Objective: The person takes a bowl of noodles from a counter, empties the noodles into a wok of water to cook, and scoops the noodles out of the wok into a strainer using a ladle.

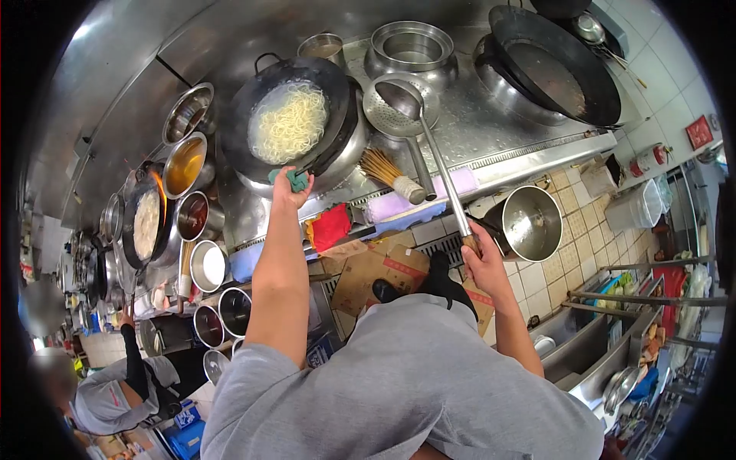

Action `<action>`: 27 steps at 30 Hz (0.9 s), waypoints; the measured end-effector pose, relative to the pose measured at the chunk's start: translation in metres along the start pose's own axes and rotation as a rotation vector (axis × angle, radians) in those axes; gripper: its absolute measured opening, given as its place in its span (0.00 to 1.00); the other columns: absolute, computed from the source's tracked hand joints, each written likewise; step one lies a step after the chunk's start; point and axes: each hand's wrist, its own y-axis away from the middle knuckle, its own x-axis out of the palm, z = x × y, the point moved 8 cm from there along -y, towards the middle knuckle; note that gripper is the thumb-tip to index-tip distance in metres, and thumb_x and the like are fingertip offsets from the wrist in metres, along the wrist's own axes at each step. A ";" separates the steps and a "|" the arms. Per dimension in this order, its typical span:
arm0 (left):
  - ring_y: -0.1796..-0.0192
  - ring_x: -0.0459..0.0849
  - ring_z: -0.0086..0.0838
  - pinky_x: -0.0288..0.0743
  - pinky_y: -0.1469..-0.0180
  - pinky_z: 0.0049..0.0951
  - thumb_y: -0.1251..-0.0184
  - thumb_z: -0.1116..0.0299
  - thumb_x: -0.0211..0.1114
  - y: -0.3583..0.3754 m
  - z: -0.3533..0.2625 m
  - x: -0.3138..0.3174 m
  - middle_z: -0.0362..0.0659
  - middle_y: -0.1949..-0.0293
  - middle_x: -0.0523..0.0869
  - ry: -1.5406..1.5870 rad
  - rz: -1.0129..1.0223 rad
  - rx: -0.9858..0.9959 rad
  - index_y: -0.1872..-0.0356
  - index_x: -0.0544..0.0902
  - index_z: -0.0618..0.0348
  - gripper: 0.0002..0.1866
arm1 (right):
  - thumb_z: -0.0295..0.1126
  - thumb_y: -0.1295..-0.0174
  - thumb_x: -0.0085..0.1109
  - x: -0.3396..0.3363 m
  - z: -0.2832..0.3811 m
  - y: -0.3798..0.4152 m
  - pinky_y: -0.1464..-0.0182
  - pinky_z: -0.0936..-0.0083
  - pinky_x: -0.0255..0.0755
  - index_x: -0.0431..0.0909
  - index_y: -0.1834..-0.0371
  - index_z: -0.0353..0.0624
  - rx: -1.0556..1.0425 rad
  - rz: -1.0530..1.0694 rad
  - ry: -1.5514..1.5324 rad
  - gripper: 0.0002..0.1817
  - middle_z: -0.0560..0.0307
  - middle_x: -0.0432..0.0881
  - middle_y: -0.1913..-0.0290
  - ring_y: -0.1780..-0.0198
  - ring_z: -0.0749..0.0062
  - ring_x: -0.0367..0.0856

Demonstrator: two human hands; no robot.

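My left hand (287, 188) is closed over a green cloth (298, 181) at the near handle of a black wok (239, 126). Pale noodles (289, 126) lie in cloudy liquid inside the wok. My right hand (484, 259) grips the wooden end of a long steel ladle (443, 170). The ladle's bowl overlaps a perforated strainer (376, 113) on the steel stove top. A bamboo wok brush (387, 170) lies between the wok and the ladle's shaft, close to a folded lilac cloth (387, 205).
Another large wok (598, 103) leans over a burner at the right. Bowls of sauce, among them one of amber liquid (184, 165), line the left side. A co-worker (115, 395) stands by a flaming wok (165, 218). A steel pot (531, 222) is beside my right hand.
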 end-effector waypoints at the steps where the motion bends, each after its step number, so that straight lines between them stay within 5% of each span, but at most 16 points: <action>1: 0.73 0.75 0.32 0.76 0.67 0.32 0.50 0.67 0.55 0.000 0.001 0.002 0.45 0.75 0.74 0.015 0.080 0.009 0.71 0.69 0.58 0.08 | 0.23 0.45 0.47 -0.002 0.001 0.002 0.86 0.87 0.56 0.56 0.43 0.44 -0.004 -0.008 -0.001 0.24 0.65 0.64 0.80 0.86 0.85 0.61; 19: 0.75 0.74 0.26 0.68 0.75 0.23 0.51 0.64 0.57 0.122 0.016 -0.022 0.39 0.76 0.75 -0.159 -0.116 0.102 0.72 0.71 0.54 0.08 | 0.20 0.45 0.44 -0.017 0.033 -0.061 0.88 0.87 0.52 0.52 0.41 0.43 -0.017 0.215 -0.014 0.26 0.67 0.61 0.82 0.88 0.87 0.55; 22: 0.77 0.73 0.25 0.67 0.77 0.23 0.52 0.64 0.57 0.136 0.023 -0.018 0.39 0.76 0.75 -0.159 -0.184 0.144 0.71 0.71 0.55 0.09 | 0.24 0.48 0.50 -0.014 0.047 -0.079 0.54 0.78 0.65 0.58 0.44 0.38 -0.069 0.312 0.207 0.26 0.48 0.74 0.59 0.61 0.69 0.73; 26: 0.81 0.72 0.25 0.68 0.80 0.21 0.52 0.61 0.56 0.153 0.044 -0.008 0.41 0.79 0.74 -0.246 -0.212 0.107 0.73 0.71 0.55 0.10 | 0.31 0.47 0.51 0.009 0.055 -0.101 0.58 0.70 0.67 0.57 0.44 0.38 -0.037 0.516 0.356 0.26 0.39 0.75 0.65 0.62 0.53 0.75; 27: 0.81 0.72 0.25 0.67 0.80 0.21 0.53 0.61 0.57 0.150 0.049 -0.009 0.41 0.79 0.74 -0.248 -0.203 0.112 0.72 0.71 0.55 0.10 | 0.33 0.47 0.51 0.016 0.061 -0.108 0.59 0.67 0.67 0.57 0.44 0.40 -0.236 0.512 0.375 0.26 0.38 0.75 0.65 0.62 0.49 0.74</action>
